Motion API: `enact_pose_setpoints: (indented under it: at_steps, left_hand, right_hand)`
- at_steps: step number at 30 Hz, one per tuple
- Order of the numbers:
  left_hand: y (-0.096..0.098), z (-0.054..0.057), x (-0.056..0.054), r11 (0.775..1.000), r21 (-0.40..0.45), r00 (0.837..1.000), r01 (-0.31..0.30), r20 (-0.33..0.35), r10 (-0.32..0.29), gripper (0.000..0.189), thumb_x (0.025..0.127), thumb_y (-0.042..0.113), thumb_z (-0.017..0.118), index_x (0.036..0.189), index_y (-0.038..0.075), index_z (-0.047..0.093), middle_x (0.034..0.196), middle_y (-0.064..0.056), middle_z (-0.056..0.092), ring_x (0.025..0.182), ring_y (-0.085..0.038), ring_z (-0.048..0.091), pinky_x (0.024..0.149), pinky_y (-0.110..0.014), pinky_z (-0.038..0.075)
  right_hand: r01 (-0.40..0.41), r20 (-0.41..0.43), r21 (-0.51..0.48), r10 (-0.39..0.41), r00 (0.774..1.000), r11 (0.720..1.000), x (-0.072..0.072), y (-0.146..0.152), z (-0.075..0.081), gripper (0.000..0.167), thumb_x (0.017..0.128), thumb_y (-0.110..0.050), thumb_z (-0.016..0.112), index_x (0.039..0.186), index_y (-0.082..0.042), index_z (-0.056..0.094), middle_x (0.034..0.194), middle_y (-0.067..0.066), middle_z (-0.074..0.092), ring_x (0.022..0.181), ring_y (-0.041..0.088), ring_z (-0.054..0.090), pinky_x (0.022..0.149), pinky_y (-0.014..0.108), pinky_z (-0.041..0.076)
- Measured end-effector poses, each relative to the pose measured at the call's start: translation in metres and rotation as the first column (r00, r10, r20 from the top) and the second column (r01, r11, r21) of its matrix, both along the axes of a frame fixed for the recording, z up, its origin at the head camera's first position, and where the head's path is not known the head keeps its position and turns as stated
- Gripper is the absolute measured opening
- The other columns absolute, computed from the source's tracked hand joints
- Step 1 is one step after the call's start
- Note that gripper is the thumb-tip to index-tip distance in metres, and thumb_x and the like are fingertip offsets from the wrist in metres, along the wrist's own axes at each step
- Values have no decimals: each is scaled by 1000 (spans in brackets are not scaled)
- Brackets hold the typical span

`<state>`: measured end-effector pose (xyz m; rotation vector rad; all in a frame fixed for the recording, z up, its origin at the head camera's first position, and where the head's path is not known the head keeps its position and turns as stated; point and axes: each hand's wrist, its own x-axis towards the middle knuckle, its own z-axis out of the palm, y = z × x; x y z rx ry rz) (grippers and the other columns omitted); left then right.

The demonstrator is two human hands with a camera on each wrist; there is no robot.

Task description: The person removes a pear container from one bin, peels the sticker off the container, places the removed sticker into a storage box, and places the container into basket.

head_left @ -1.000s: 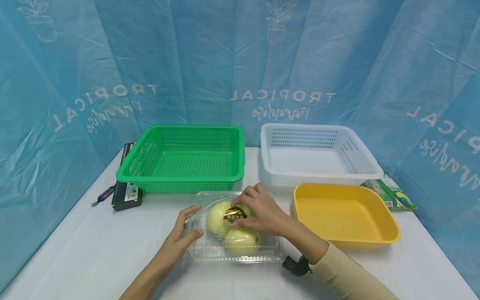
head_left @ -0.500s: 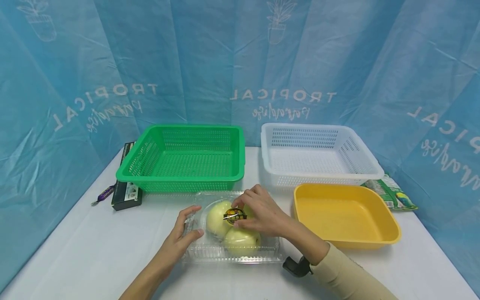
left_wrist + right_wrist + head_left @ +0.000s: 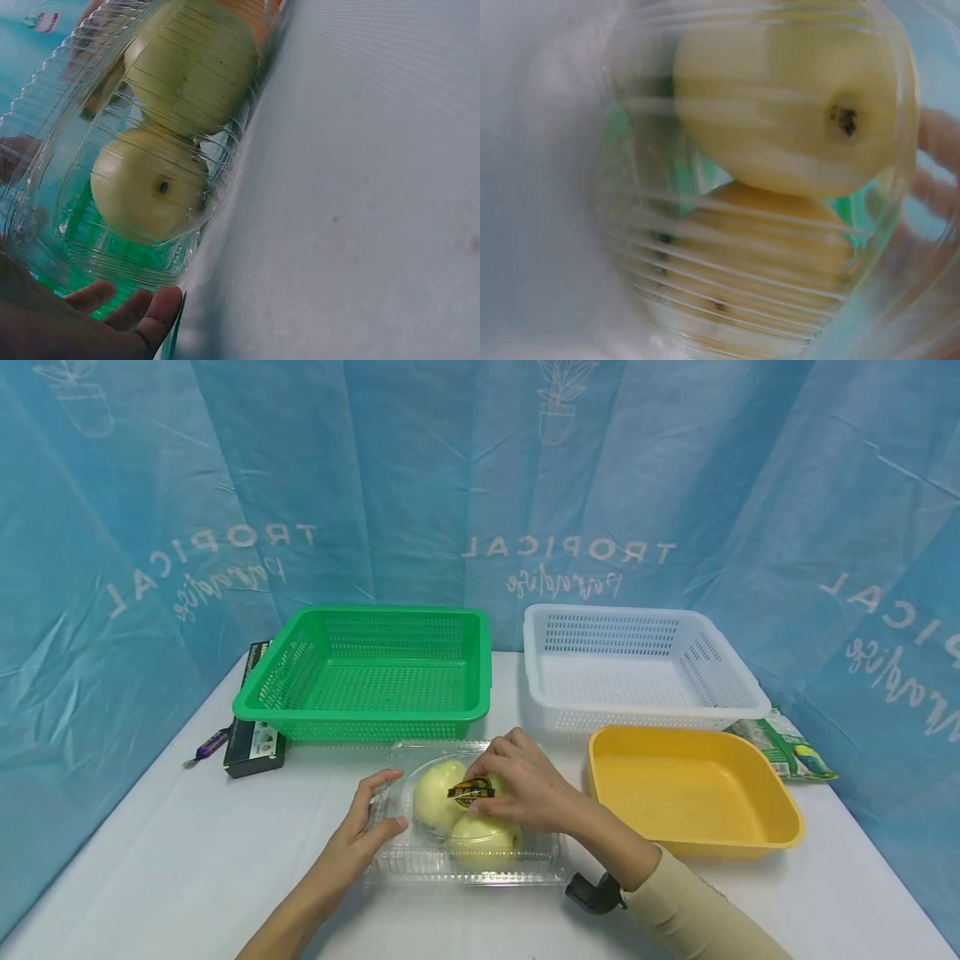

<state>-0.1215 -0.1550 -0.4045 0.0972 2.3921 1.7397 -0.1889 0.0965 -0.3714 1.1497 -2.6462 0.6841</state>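
Head view: we find the clear box (image 3: 408, 862) on the worktop (image 3: 172, 868), between the two hands, with pale yellow-green fruit (image 3: 483, 845) under its lid. The left hand (image 3: 357, 833) is at the box's left end: a wide grip, index finger on the far side and thumb on the near side, holding that end. The right hand (image 3: 525, 789) lies over the right part of the lid, fingers bent. Its grip is narrow, with index finger and thumb pinching the dark label (image 3: 471, 792), which looks buckled. Beyond the box we note the green basket (image 3: 375, 717) at far left and the white basket (image 3: 652, 712) at far right; the yellow tray (image 3: 693, 842) is to its right.

Left wrist view: the left hand's fingertips meet the box's end, just beside one fruit.

Right wrist view: blurred. We see two fruits through ribbed plastic, fingers beside them; from here we cannot tell the grip's closure.
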Motion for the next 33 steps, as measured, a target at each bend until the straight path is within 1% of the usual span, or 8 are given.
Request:
enact_pose_setpoints:
  at_steps: [5, 8, 10, 13, 18, 26, 28, 33]
  left_hand:
    - [0, 0, 0, 1000, -2, 1000, -1, 1, 1, 57, 92, 30, 51, 142, 35, 25, 160, -7, 4, 145, -45, -6, 104, -76, 2]
    - [0, 0, 0, 1000, -1, 1000, -1, 0, 1, 57, 92, 30, 52, 142, 35, 25, 159, -7, 4, 145, -44, -6, 104, -76, 2]
    - [0, 0, 0, 1000, -1, 1000, 1, -2, -1, 58, 92, 29, 52, 143, 33, 25, 159, -7, 4, 145, -44, -7, 104, -76, 2]
    - [0, 0, 0, 1000, -5, 1000, 2, -4, -2, 58, 92, 29, 52, 143, 33, 24, 159, -7, 5, 145, -44, -7, 104, -76, 2]
    - [0, 0, 0, 1000, -6, 1000, 4, -4, -4, 58, 92, 29, 51, 143, 34, 24, 159, -6, 5, 145, -43, -7, 105, -76, 1]
    - [0, 0, 0, 1000, -1, 1000, 3, -6, -3, 58, 92, 29, 51, 143, 33, 24, 159, -6, 5, 146, -43, -7, 105, -75, 1]
    - [0, 0, 0, 1000, -2, 1000, 3, -4, -3, 57, 92, 29, 51, 142, 34, 25, 159, -6, 5, 146, -43, -7, 105, -76, 1]
    - [-1, 0, -1, 1000, -5, 1000, 1, -2, -1, 56, 92, 29, 51, 141, 37, 25, 159, -6, 5, 145, -44, -7, 104, -77, 1]
  right_hand:
    - [-38, -13, -28, 38, 999, 999, 0, 2, 0, 30, 73, -38, 77, 97, -23, 67, 93, -9, 63, 92, 11, 41, 81, 27, 34]
    - [-54, -11, -31, 54, 998, 998, 0, 2, -1, 32, 73, -39, 77, 99, -22, 66, 95, -10, 66, 91, 11, 42, 80, 26, 34]
    - [-50, -2, -24, 50, 999, 998, 0, 2, 0, 35, 73, -39, 77, 101, -21, 66, 96, -10, 67, 91, 10, 42, 80, 26, 34]
    - [-27, 17, -1, 27, 999, 1000, 1, 2, 1, 36, 74, -39, 77, 104, -21, 68, 92, -10, 64, 89, 9, 40, 77, 24, 32]
    - [-7, 34, 18, 7, 999, 1000, 2, 1, 2, 33, 74, -39, 76, 100, -21, 71, 86, -10, 58, 86, 9, 37, 75, 22, 29]
    - [-38, -14, -17, 38, 999, 999, 1, 2, -1, 27, 76, -39, 75, 97, -22, 70, 88, -10, 64, 85, 9, 39, 76, 23, 29]
    - [-49, -34, -27, 48, 998, 998, 1, 2, -1, 25, 77, -37, 74, 95, -22, 70, 87, -11, 65, 84, 8, 40, 76, 24, 30]
    - [-66, -63, -65, 62, 996, 996, 0, 3, -1, 15, 79, -30, 72, 91, -21, 71, 83, -11, 64, 81, 7, 41, 74, 23, 31]
